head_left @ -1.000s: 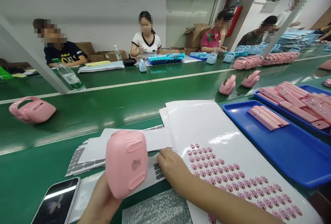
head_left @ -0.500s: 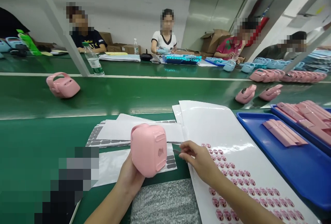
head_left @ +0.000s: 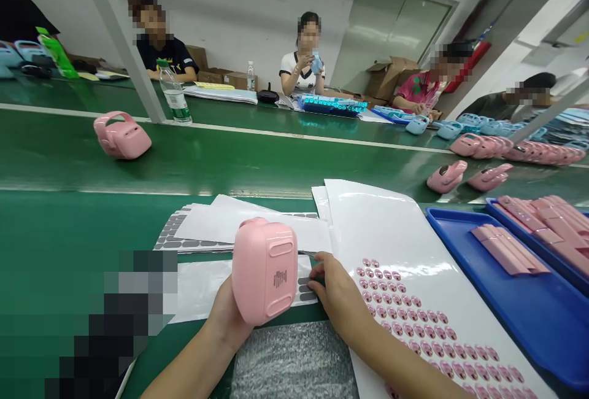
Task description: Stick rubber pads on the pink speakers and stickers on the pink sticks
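My left hand [head_left: 230, 310] is wrapped round a pink rounded plastic housing [head_left: 255, 270], holding it above the table. The housing's flat side faces right, with small dark print between two raised oblong outlines. My right hand [head_left: 338, 291] is closed just right of the housing, in a pinch on a thin dark tool [head_left: 307, 253] that looks like tweezers; its tip is partly hidden. Beneath these fingers lies a white sheet with grey oblong stickers [head_left: 307, 288]. Behind the housing are more sticker sheets [head_left: 172, 230], partly covered by blank white paper [head_left: 257, 221].
A large white sheet [head_left: 372, 215] with rows of round pink stickers lies right of centre. Blue trays [head_left: 497, 307] hold pink strips [head_left: 510, 248]. A grey foam sheet [head_left: 294, 362] lies in front. Pink housings [head_left: 123, 138] stand on the green bench beyond; co-workers [head_left: 304, 73] sit opposite.
The pink housing has turned so its printed side faces me more. My right hand has moved slightly left, over the sticker sheet's edge. A co-worker opposite has raised a light blue part.
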A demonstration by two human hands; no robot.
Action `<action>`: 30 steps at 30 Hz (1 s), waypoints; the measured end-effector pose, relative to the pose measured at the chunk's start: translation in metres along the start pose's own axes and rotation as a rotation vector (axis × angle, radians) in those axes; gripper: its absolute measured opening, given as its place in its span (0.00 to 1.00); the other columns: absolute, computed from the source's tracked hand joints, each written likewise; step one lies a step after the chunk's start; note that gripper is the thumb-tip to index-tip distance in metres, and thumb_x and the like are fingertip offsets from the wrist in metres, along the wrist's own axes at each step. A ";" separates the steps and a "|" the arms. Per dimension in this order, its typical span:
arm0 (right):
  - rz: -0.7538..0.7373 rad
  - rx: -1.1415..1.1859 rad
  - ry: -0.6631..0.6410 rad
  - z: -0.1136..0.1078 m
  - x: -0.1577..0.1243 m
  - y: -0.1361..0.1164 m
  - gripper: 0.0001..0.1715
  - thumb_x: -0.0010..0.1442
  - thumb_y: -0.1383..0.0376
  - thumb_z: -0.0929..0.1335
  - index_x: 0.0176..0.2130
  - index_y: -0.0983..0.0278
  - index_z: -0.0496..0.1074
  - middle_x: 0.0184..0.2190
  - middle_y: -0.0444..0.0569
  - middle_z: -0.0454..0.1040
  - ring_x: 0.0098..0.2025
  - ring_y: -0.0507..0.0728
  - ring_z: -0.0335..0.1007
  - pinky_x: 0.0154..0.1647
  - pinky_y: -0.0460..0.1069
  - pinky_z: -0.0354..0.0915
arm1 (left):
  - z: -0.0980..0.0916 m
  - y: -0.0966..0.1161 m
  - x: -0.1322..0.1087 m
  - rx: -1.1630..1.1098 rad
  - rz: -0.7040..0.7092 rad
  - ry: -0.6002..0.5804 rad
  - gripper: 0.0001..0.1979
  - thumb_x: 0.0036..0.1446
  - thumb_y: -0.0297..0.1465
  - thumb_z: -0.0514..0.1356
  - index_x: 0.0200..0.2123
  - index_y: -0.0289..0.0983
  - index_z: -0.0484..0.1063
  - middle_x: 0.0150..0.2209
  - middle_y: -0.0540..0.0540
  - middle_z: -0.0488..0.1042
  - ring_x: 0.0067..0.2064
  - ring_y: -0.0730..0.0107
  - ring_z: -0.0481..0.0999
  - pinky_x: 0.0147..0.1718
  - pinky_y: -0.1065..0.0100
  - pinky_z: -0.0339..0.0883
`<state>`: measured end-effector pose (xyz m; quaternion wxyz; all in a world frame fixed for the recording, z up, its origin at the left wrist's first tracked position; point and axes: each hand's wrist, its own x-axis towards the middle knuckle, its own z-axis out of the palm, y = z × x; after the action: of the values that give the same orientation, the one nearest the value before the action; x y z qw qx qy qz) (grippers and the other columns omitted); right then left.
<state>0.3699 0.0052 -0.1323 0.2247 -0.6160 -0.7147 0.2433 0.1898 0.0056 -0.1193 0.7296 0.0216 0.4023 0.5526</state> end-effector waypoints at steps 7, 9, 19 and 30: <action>0.016 0.026 -0.037 -0.003 0.011 0.004 0.22 0.51 0.77 0.65 0.41 0.60 0.53 0.28 0.42 0.72 0.29 0.56 0.68 0.29 0.49 0.64 | -0.003 -0.003 0.003 -0.025 0.051 0.002 0.07 0.50 0.23 0.57 0.23 0.33 0.73 0.24 0.44 0.71 0.32 0.57 0.74 0.23 0.63 0.68; -0.020 0.027 -0.028 -0.003 0.010 0.007 0.21 0.51 0.77 0.64 0.41 0.59 0.52 0.27 0.42 0.72 0.29 0.56 0.68 0.29 0.50 0.64 | -0.004 -0.004 0.002 -0.037 0.038 -0.037 0.06 0.48 0.23 0.57 0.27 0.33 0.74 0.26 0.44 0.73 0.29 0.60 0.73 0.24 0.62 0.70; -0.434 0.073 -0.020 -0.008 0.000 0.024 0.05 0.58 0.70 0.60 0.34 0.59 0.60 0.28 0.48 0.70 0.31 0.58 0.67 0.32 0.52 0.64 | -0.003 -0.003 0.004 -0.018 0.112 0.022 0.11 0.48 0.21 0.57 0.36 0.34 0.73 0.36 0.40 0.76 0.37 0.54 0.75 0.31 0.52 0.75; -0.149 0.302 -0.074 0.002 -0.003 -0.003 0.15 0.54 0.74 0.62 0.38 0.59 0.54 0.29 0.42 0.69 0.28 0.54 0.64 0.31 0.49 0.62 | -0.005 -0.010 0.003 -0.051 0.171 0.028 0.11 0.52 0.23 0.56 0.39 0.38 0.72 0.35 0.47 0.75 0.34 0.66 0.73 0.31 0.65 0.73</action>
<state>0.3673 0.0014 -0.1321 0.3058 -0.5112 -0.7215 0.3530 0.1950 0.0024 -0.1294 0.6745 0.0296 0.3951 0.6230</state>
